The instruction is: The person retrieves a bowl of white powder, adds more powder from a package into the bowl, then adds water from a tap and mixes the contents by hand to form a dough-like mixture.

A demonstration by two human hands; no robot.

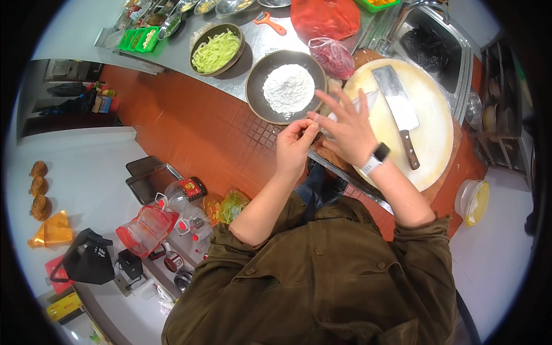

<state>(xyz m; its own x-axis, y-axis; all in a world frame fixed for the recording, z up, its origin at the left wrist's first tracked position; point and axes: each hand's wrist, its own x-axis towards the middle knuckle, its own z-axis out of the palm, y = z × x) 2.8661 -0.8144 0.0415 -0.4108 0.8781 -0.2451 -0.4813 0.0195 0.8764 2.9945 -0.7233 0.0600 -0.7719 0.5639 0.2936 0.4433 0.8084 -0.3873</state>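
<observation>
My left hand (296, 148) is near the front rim of a dark bowl, its thumb and forefinger pinched together; whether something thin lies between them is unclear. My right hand (348, 123), with fingers spread, is just right of it, over a clear plastic bag (357, 105) at the left edge of a round chopping board (424, 151). The dark bowl (254, 82) holds a heap of white flour-like powder (289, 88). A cleaver (396, 97) with a wooden handle lies on the board. Behind my right hand sits a plastic bag of red meat (332, 58).
A bowl of shredded green vegetable (215, 51), an orange peeler (271, 23) and a red plastic bag (324, 17) are on the steel counter. At the right are a sink with a faucet (399, 26) and a lidded white bucket (468, 200). Bottles (183, 192) stand at the left.
</observation>
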